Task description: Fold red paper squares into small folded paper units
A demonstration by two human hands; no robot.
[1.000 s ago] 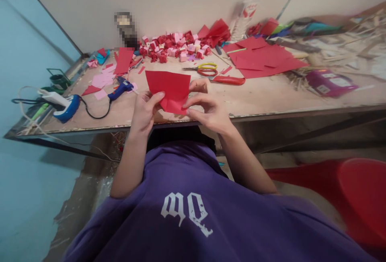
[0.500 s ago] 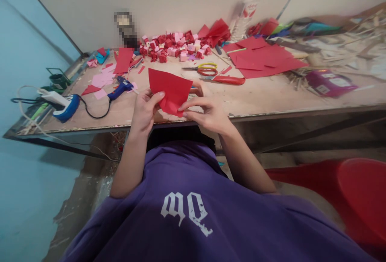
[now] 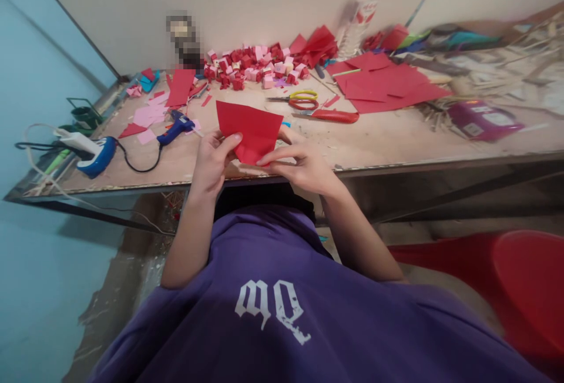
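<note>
Head view, both hands raised above the near edge of the surface (image 3: 374, 139). Red paper (image 3: 253, 127) hangs between the left fingers (image 3: 229, 143) and right fingers (image 3: 284, 153). Over the last second, the right fingers have slid inward along its lower edge, toward the left fingers; the sheet's right side now slants, and its outline narrows toward the bottom. This suggests, as a judgement, that the lower part is being bent or shaped by hand while the upper part stays spread. Left fingers: clamped on the paper's left edge, thumb flat on the near face, the others mostly hidden behind. Right fingers: nearly together at the tips, pinching the lower right corner; another digit is partly concealed behind the sheet. Whether a crease has formed cannot be told. Beyond the right fingers lie scissors (image 3: 304, 101) and a cutter (image 3: 337, 116); beyond and left of the left fingers, a glue gun (image 3: 174, 130); farthest from both, a heap of cubes (image 3: 255, 67).
</note>
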